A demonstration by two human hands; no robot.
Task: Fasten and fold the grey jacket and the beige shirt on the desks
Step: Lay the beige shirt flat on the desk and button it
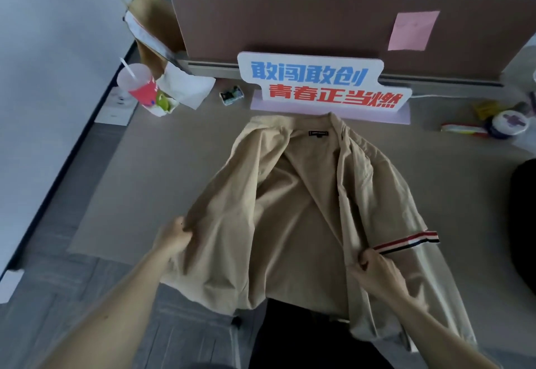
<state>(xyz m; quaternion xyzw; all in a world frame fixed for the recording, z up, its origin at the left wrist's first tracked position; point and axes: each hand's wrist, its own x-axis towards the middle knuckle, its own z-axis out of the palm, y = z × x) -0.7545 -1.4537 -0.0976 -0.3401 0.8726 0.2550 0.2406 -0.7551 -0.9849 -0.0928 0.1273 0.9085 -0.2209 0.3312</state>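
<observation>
Both hands gripped the shirt [293, 209] lying unbuttoned on the tabletop [162, 165], left hand [174, 236] bunching one edge, right hand [374, 270] pinching the other.

**Room at the flanks, clutter along the back**

The beige shirt [290, 209] fills the middle of the desk [162, 171], with bare surface open on either side. Just behind its collar stands a slogan sign [324, 87] against the partition [290, 26]. A cup [139, 84] and crumpled paper [185, 84] crowd the far left corner. A round tin [507, 123] and a dark shape [523, 223] hem the right.

I saw a beige shirt [301, 209], red-white-navy striped sleeve band [406, 241], blue-and-red lettered sign [322, 84], pink note [413, 31].
</observation>
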